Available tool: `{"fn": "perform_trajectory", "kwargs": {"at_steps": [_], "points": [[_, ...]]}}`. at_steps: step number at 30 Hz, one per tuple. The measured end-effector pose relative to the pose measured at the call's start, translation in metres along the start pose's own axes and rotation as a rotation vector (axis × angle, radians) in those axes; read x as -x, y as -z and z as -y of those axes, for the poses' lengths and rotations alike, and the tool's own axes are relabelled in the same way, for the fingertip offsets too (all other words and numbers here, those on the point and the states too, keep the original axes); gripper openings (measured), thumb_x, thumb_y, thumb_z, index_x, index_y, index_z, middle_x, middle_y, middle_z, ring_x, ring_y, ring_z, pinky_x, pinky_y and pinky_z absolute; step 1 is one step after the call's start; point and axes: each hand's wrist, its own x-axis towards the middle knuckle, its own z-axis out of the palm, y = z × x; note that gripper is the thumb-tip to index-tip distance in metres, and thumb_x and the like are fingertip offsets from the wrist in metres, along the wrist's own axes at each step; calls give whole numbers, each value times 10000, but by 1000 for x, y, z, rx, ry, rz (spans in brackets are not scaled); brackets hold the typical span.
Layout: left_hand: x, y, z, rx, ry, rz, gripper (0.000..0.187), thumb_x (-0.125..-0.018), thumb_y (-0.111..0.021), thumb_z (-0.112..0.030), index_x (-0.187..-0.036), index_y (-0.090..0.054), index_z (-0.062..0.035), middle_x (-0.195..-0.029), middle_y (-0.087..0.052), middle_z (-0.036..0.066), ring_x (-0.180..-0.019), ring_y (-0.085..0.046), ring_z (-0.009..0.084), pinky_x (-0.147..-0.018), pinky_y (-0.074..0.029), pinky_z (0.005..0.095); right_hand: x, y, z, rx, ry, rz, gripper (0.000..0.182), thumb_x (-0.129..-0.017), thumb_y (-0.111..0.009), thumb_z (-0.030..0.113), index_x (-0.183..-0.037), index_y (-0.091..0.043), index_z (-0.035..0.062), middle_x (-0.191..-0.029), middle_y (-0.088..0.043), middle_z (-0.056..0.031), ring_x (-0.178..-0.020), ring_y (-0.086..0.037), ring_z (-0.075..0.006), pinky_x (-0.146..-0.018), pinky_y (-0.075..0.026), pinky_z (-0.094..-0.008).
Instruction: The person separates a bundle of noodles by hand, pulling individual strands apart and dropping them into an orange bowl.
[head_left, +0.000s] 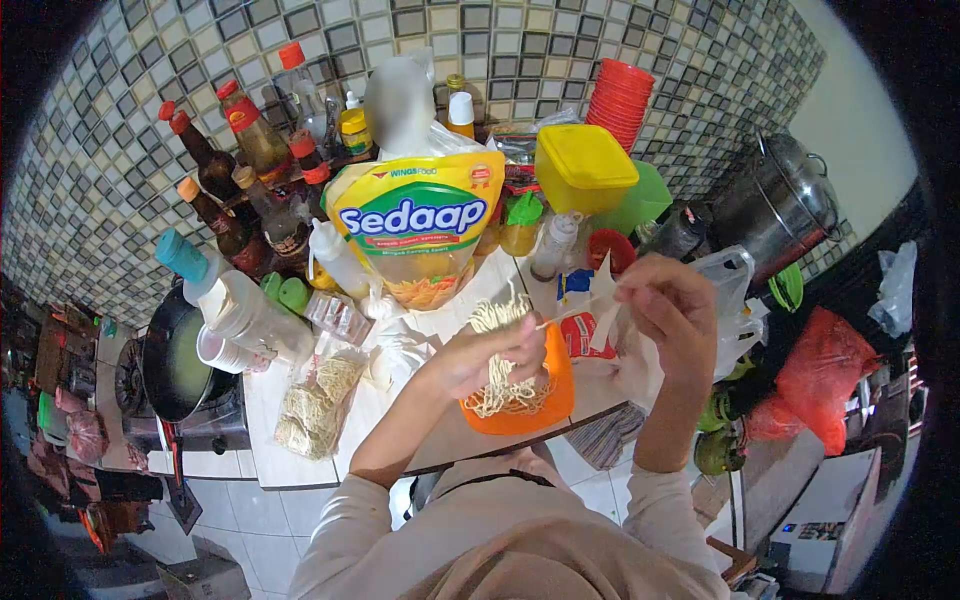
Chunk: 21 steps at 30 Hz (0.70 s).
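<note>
A bundle of pale noodles [498, 315] is gripped in the left hand [490, 356], whose fingers are clamped around its middle, so that its upper end is seen above the fist and its lower strands are hung down into an orange tub [525, 421]. The tub is set near the front edge of the bench [300, 475], directly below that hand. By the right hand [672, 310], raised to the right of the tub, a thin pale strip [604, 312] is pinched between fingertips that are brought together. Beneath the strip, a red packet [578, 338] is laid just beside the tub. More noodles are held in a clear bag [320, 405] to the left, near a black pan [160, 388] in which a pale liquid is seen. Behind the hands, a large yellow-and-green Sedaap bag [420, 235] is stood upright, with a yellow box [587, 165] placed to its right.
</note>
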Motion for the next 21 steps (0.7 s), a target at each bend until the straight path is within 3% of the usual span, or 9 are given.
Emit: {"fn": "perform_trajectory", "kwargs": {"at_steps": [3,6,8,9,11,14,18,19,21], "points": [[4,-6,3,13,46,103,335,-870,-431,-329,-637,-380,-93,-558,-330,-16,-482,-351,83,-533,-396,253,-14,-10,-11,3,120,-116,113,-772,-530,52,-866,-577,11,-739,-570,-58,-442,-332,-14,-387,-220,-158],[7,-15,-2,46,123,174,330,-869,-428,-325,-641,-390,-90,-533,-333,-18,-444,-327,77,-462,-373,253,-31,-16,-31,24,113,-123,136,-785,-537,92,-885,-580,10,-780,-583,-56,-486,-389,-28,-425,-276,-157],[9,-18,-6,39,171,219,341,-874,-401,-338,-630,-378,-100,-489,-324,-22,-418,-324,84,-422,-352,272,-39,-21,-50,117,132,-88,206,-803,-554,179,-923,-589,15,-811,-598,-13,-693,-497,-44,-599,-390,-169],[10,-18,-7,37,168,217,341,-874,-401,-338,-630,-378,-100,-489,-324,-22,-418,-324,84,-422,-352,272,-39,-21,-56,116,133,-84,206,-803,-554,179,-923,-589,15,-811,-598,-13,-693,-497,-44,-599,-390,-169],[13,-16,-10,84,172,241,370,-882,-373,-351,-624,-395,-87,-457,-316,-29,-392,-331,81,-414,-349,268,-38,-21,-66,191,-101,147,226,-794,-560,157,-967,-564,13,-871,-592,-32,-804,-524,-73,-701,-417,-212],[15,-17,-18,73,77,232,396,-889,-347,-353,-608,-400,-78,-441,-316,-35,-380,-347,84,-420,-357,269,-30,-20,-85,117,-56,321,264,-799,-564,180,-1006,-550,16,-889,-589,-33,-852,-521,-80,-748,-416,-227],[18,-12,-21,25,-39,200,401,-893,-325,-319,-666,-478,-27,-445,-403,17,-401,-427,126,-458,-399,288,-19,-8,-149,358,-196,341,299,-819,-539,223,-1036,-537,16,-895,-587,-30,-800,-518,-83,-723,-424,-238],[19,-12,-22,25,-44,199,401,-893,-325,-319,-666,-478,-27,-445,-403,17,-401,-427,126,-458,-399,288,-17,-8,-157,426,-120,339,311,-780,-555,232,-1034,-556,52,-917,-594,-89,-752,-556,-175,-681,-436,-294],[20,-11,-21,99,-83,143,349,-878,-378,-263,-780,-528,37,-511,-500,99,-475,-528,195,-485,-448,295,-10,-10,-163,578,-189,334,305,-776,-553,235,-1016,-561,46,-931,-587,-99,-784,-555,-201,-705,-429,-318]]}}
